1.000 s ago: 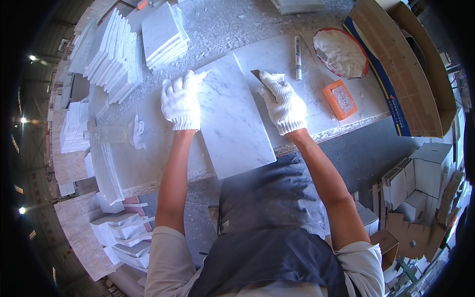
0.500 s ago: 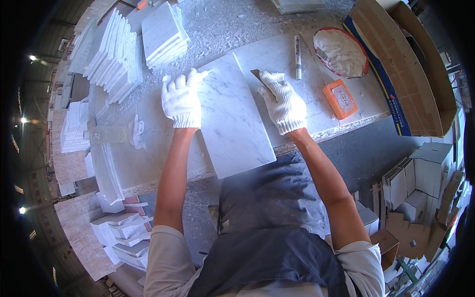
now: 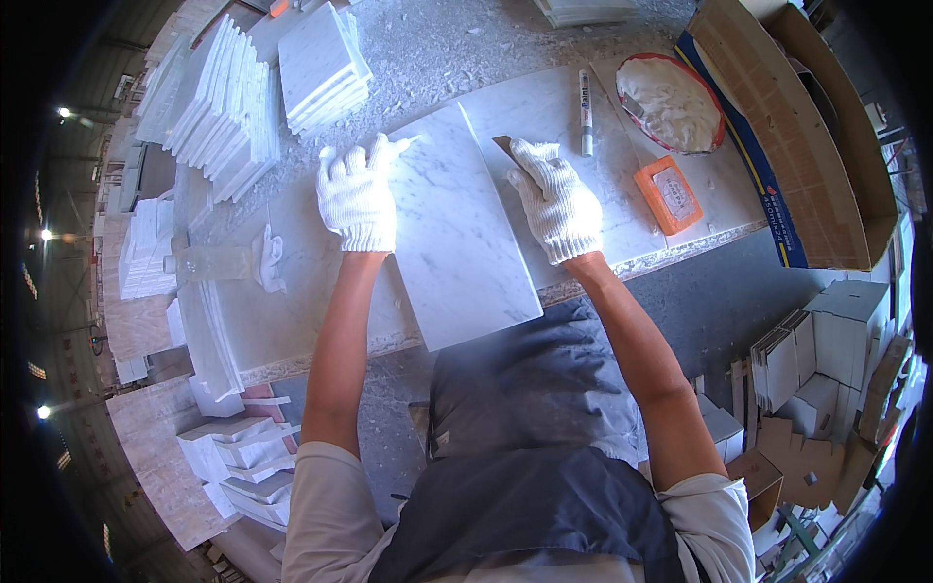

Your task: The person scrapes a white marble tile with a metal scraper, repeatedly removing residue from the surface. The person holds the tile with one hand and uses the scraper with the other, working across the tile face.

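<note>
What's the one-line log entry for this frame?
left hand: flat on marble tile | right hand: scraper at tile edge | bench: marker, putty bowl

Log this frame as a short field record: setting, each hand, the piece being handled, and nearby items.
setting: stone workbench
left hand: gloved, flat on the marble tile's left edge
right hand: gloved, holding a scraper blade at the tile's right edge
marble tile: white, grey-veined, lying flat, near end overhanging the bench
nearby: marker pen, bowl of white paste, orange block, tile stacks

Your white marble slab point(image 3: 457, 233) with grey veins lies flat on the counter point(image 3: 292, 321), turned at an angle, its near corner jutting past the counter's front edge toward you.
</note>
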